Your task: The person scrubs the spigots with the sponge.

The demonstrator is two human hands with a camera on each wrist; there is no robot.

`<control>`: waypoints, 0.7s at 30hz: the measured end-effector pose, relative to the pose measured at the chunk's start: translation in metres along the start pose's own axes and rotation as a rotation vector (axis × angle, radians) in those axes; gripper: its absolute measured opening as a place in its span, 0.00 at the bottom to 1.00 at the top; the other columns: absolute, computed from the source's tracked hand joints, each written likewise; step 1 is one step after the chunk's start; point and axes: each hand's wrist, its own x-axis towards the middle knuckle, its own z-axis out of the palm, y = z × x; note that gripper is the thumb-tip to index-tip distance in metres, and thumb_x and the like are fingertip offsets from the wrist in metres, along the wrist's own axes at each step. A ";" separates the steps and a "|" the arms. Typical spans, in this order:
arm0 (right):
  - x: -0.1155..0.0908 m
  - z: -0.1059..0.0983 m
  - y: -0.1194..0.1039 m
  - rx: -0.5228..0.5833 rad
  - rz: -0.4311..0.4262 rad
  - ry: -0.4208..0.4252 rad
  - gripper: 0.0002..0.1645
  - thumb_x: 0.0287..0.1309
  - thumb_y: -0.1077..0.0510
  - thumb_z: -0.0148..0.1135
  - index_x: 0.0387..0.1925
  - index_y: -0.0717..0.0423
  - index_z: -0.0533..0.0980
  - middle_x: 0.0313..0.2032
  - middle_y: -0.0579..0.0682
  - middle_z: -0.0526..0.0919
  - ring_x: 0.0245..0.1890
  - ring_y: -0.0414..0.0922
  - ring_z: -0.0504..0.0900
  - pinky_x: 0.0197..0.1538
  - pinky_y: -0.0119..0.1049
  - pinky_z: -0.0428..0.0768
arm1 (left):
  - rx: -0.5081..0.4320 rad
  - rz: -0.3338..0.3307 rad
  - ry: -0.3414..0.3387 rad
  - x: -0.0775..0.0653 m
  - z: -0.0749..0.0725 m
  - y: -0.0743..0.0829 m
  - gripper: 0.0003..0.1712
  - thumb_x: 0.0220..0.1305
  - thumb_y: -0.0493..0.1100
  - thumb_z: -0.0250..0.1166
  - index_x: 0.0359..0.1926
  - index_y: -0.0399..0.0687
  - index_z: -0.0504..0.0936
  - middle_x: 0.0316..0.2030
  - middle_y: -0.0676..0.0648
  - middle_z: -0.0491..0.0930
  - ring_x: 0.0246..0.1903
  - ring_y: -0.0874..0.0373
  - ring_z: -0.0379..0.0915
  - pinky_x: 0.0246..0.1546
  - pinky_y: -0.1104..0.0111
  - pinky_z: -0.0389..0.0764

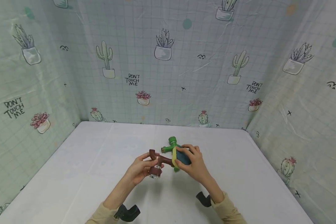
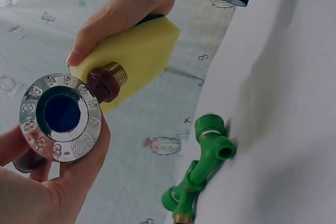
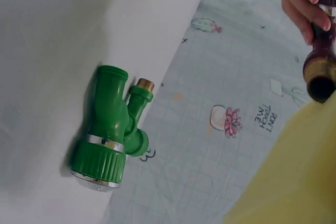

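Observation:
My left hand (image 1: pixel 138 169) grips a brown plastic tap (image 1: pixel 156 171) with a branching body, raised over the table. Its round chrome collar (image 2: pixel 86 142) with a dark opening faces the left wrist camera, and a threaded brass end (image 2: pixel 116 73) points toward the sponge. In my right hand (image 1: pixel 195 165) is a yellow scrubbing sponge (image 2: pixel 142 48) with a dark blue-green backing, pinched between thumb and fingers. The sponge's yellow face lies right at the tap's threaded end. Behind both, a similar green tap (image 1: pixel 172 141) lies on the table, partly hidden by the sponge in the head view.
A white-covered table (image 1: pixel 100 149) spreads beneath the hands. Cloth walls (image 1: pixel 184 74) printed with cacti stand behind it and on both sides. Black curved pieces (image 1: pixel 129 213) sit by the left wrist, with another black piece (image 1: pixel 203 199) by the right.

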 end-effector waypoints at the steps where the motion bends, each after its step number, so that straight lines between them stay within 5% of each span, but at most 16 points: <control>1: 0.002 0.000 0.001 -0.002 0.009 0.007 0.25 0.45 0.52 0.66 0.49 0.48 0.75 0.47 0.52 0.74 0.39 0.46 0.65 0.37 0.36 0.67 | -0.001 0.005 -0.002 0.000 0.000 0.001 0.29 0.59 0.35 0.57 0.60 0.31 0.58 0.44 0.42 0.74 0.36 0.55 0.81 0.42 0.62 0.80; 8: 0.005 0.001 0.003 -0.029 0.000 0.089 0.26 0.45 0.50 0.66 0.49 0.47 0.75 0.48 0.52 0.73 0.40 0.47 0.64 0.38 0.41 0.67 | -0.053 0.002 0.039 -0.001 0.001 0.004 0.31 0.63 0.34 0.52 0.64 0.32 0.52 0.55 0.32 0.64 0.37 0.58 0.80 0.43 0.61 0.80; 15: -0.004 0.002 -0.004 -0.157 -0.331 0.196 0.29 0.52 0.36 0.50 0.50 0.47 0.73 0.50 0.56 0.70 0.45 0.52 0.61 0.41 0.50 0.62 | -0.260 -0.036 0.075 -0.005 0.007 0.009 0.29 0.67 0.36 0.45 0.65 0.33 0.45 0.57 0.35 0.58 0.37 0.59 0.77 0.41 0.64 0.80; 21: -0.005 -0.001 0.002 -0.310 -0.608 0.249 0.25 0.41 0.45 0.65 0.45 0.46 0.75 0.46 0.55 0.73 0.43 0.54 0.63 0.42 0.52 0.59 | -0.503 -0.112 0.109 -0.012 0.012 0.015 0.31 0.66 0.34 0.46 0.65 0.40 0.42 0.55 0.39 0.58 0.35 0.54 0.77 0.36 0.63 0.81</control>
